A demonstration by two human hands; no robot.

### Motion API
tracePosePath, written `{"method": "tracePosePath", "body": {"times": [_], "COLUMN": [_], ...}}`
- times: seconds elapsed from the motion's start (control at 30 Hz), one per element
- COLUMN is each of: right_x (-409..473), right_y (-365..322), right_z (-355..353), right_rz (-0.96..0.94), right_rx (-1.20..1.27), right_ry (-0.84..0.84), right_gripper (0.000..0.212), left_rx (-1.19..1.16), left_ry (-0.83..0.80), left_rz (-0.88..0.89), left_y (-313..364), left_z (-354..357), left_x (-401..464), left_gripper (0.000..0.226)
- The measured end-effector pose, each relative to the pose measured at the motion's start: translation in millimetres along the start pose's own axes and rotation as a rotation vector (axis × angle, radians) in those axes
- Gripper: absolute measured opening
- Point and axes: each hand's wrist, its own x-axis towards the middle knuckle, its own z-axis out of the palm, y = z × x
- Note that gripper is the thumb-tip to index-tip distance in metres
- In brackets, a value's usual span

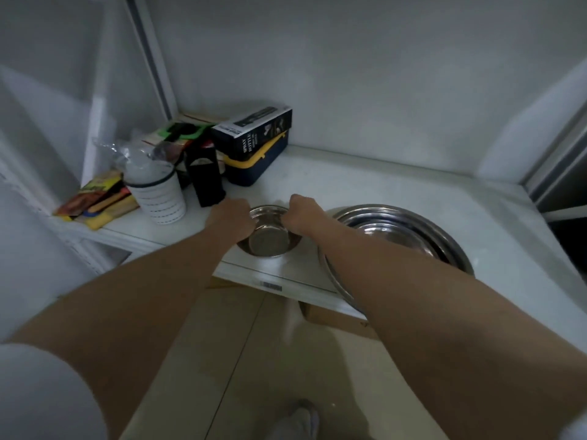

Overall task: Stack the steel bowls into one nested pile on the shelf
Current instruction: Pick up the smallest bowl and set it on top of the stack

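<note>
We are gripping the small bowl [270, 231] by opposite rim edges, left hand [229, 217] and right hand [304, 214] closed, keeping it level for nesting into the big bowls [397, 230].

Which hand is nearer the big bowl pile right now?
Right. The right hand grips the small bowl's rim on the side facing the big bowl pile; the left hand grips the opposite rim, farther away.

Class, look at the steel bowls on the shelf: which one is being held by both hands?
The small steel bowl, left of the large nested bowls. The left hand and right hand grip its opposite rims; the large ones sit untouched.
</note>
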Motion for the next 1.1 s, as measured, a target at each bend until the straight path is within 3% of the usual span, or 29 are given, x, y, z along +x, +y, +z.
{"method": "tracePosePath", "body": {"times": [0.23, 0.5, 0.67, 0.93, 1.1], "right_x": [15, 15, -9, -62, -89], "right_y": [-2, -21, -16, 51, 109], "right_z": [13, -43, -92, -144, -145], "right_rz": [0.055, 0.034, 0.058, 0.195, 0.301], "right_rx": [0.061, 0.087, 0.103, 0.113, 0.071], "right_ry": [-0.026, 0.239, 0.361, 0.455, 0.416], "right_gripper": [0.024, 0.008, 0.022, 0.023, 0.028], "left_rx": [-0.066, -0.239, -0.322, -0.451, -0.477], "left_ry": [0.011, 0.229, 0.331, 0.252, 0.134], "left_rz": [-0.016, 0.035, 0.110, 0.218, 0.243], "left_y": [-6, 18, 59, 141, 180], "left_z": [15, -44, -80, -73, -37], "left_x": [10, 8, -5, -38, -58], "left_gripper": [0.034, 0.027, 0.029, 0.033, 0.034]}}
